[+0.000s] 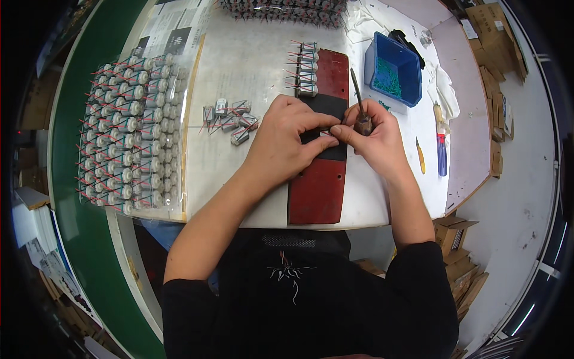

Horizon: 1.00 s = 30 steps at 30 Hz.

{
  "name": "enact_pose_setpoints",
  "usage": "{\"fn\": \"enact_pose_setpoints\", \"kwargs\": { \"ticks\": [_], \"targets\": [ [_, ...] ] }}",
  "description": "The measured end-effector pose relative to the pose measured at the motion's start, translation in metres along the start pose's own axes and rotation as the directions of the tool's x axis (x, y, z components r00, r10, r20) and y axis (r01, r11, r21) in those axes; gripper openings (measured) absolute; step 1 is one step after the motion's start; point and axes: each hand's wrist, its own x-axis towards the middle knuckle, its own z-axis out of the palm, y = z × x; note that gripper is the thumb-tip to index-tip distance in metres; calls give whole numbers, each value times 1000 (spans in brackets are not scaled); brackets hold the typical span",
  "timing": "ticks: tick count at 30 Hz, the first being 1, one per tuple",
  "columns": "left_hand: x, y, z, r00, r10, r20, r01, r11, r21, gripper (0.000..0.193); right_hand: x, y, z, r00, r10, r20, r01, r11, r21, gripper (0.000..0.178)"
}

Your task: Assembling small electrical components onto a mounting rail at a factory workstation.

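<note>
My left hand (290,133) reaches over a black band (326,105) across a long red board (317,191). Its thumb and fingers close on a small part that they mostly hide. From the other side my right hand (376,134) meets it, thumb and fingertip at the same spot. A wooden-handled awl (363,124) is tucked in my right hand, its dark shaft pointing away from me. Several small motors (308,78) with red and dark wires stand in a row at the board's far left edge. Left of my left hand lies a loose pile of small motors (230,119).
Many wired motors (122,131) stand in rows at the left, beside clear plastic; another batch (284,11) is at the far edge. A blue bin (394,69) holds small green pieces. Tweezers (420,155) and a blue-handled screwdriver (442,155) lie right. Cardboard boxes (457,239) stand beyond the table.
</note>
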Motion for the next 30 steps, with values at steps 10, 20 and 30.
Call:
{"fn": "enact_pose_setpoints", "kwargs": {
  "ticks": [10, 20, 30],
  "targets": [
    [3, -1, -5, 996, -61, 59, 63, 998, -25, 26, -5, -14, -28, 951, -207, 228, 302, 769, -563, 43],
    [4, -3, -4, 996, -78, 44, 80, 995, -54, 26, 7, -13, -18, 928, -234, 289, 366, 435, -823, 53],
    [5, 0, -6, 993, -99, 63, 101, 994, -33, 26, 21, -15, -24, 916, -139, 377, 400, 391, -829, 52]
  ]
}}
